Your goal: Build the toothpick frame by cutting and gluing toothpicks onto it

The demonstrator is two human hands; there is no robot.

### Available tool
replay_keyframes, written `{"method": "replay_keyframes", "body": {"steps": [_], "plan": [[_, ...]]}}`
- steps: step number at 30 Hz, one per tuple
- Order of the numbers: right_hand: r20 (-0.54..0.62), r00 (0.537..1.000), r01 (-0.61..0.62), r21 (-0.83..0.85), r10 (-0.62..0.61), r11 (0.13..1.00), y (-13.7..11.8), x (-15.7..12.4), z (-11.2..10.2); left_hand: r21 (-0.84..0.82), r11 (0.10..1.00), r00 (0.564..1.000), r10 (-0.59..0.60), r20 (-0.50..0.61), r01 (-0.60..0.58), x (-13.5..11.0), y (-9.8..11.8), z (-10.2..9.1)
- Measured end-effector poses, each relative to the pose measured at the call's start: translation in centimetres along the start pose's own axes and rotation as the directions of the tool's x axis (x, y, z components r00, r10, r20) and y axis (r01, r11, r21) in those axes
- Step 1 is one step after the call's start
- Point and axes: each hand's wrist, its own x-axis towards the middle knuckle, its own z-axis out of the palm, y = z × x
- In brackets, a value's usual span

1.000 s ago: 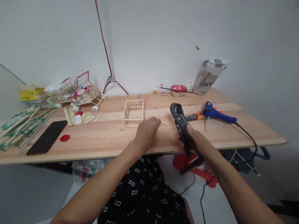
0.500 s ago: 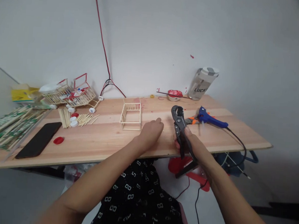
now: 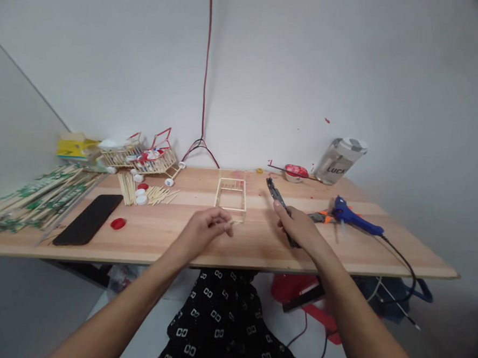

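My left hand is closed, thumb and fingers pinched together, at the front left of a small stick frame. A thin pale bit shows by its fingertips; I cannot tell whether it is a loose piece or part of the frame. The frame is an open box of thin wooden sticks, its near left corner covered by the hand. My right hand is wrapped around a dark grey hand cutter, held above the table with its head pointing away and seen edge-on.
A blue glue gun and orange-handled pliers lie at right. Behind are a jar and red-stained dish. On the left are stick carts, cut sticks, bottle caps, a phone and bagged sticks.
My left hand has moved left, from right of the stick frame to its front left corner. The cutter has turned from broadside to edge-on in my right hand. The camera view has shifted.
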Motion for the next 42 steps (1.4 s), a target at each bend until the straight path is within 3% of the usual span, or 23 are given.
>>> {"method": "replay_keyframes", "body": {"steps": [3, 5, 8, 14, 20, 24, 26, 28, 30, 31, 33, 36, 39, 42], "plan": [[-0.036, 0.996, -0.087, -0.142, 0.083, 0.986, -1.6, 2.4, 1.2, -0.351, 0.936, 0.971, -0.118, -0.206, 0.039, 1.3, -0.5, -3.8], [-0.07, 0.987, -0.159, -0.219, 0.147, 0.963, -2.5, 3.7, 2.1, -0.514, 0.858, 0.957, -0.159, -0.245, 0.011, 2.7, -1.2, -5.7], [-0.139, 0.968, -0.242, -0.282, 0.21, 0.928, -3.4, 5.2, 3.2, -0.615, 0.788, 0.946, -0.178, -0.272, -0.029, 4.7, -2.1, -7.1], [-0.273, 0.939, -0.304, -0.372, 0.21, 0.877, -4.2, 6.7, 5.0, -0.698, 0.715, 0.964, -0.208, -0.163, 0.037, 8.1, -2.2, -6.4], [-0.351, 0.93, -0.274, -0.473, 0.106, 0.838, -4.0, 6.5, 6.6, -0.617, 0.785, 0.984, -0.147, -0.104, 0.052, 10.8, -1.6, -5.4], [-0.341, 0.938, -0.225, -0.456, 0.064, 0.861, -3.5, 6.4, 6.1, -0.563, 0.826, 0.989, -0.106, -0.103, 0.03, 11.3, -2.1, -5.4], [-0.368, 0.929, -0.133, -0.406, -0.028, 0.904, -3.6, 6.3, 5.0, -0.539, 0.842, 0.99, -0.105, -0.097, 0.036, 11.1, -2.4, -5.4], [-0.435, 0.86, 0.121, -0.334, -0.267, 0.935, -4.5, 6.1, 3.8, -0.503, 0.863, 0.993, -0.091, -0.079, 0.039, 10.6, -2.4, -5.5], [-0.468, 0.714, 0.466, -0.238, -0.521, 0.852, -6.1, 5.9, 2.8, -0.461, 0.887, 0.996, -0.06, -0.07, 0.022, 10.1, -2.1, -5.6], [-0.471, 0.657, 0.579, -0.186, -0.589, 0.794, -7.1, 5.7, 2.5, -0.439, 0.899, 0.997, -0.042, -0.063, 0.011, 9.9, -2.0, -5.6], [-0.397, 0.615, 0.705, -0.11, -0.682, 0.7, -9.1, 5.6, 2.4, -0.399, 0.917, 0.999, -0.006, -0.049, -0.014, 9.6, -1.7, -5.6], [-0.242, 0.644, 0.729, -0.092, -0.725, 0.678, -11.0, 5.8, 3.0, -0.346, 0.938, 0.999, 0.016, -0.04, -0.029, 9.4, -1.7, -5.8], [-0.154, 0.716, 0.678, -0.081, -0.681, 0.731, -11.4, 6.3, 3.8, -0.293, 0.956, 0.998, 0.01, -0.067, -0.029, 9.5, -2.1, -6.0], [-0.137, 0.796, 0.602, 0.085, -0.589, 0.794, -11.1, 6.8, 4.2, -0.345, 0.938, 0.993, -0.005, -0.117, -0.036, 9.6, -2.3, -6.0]]}}
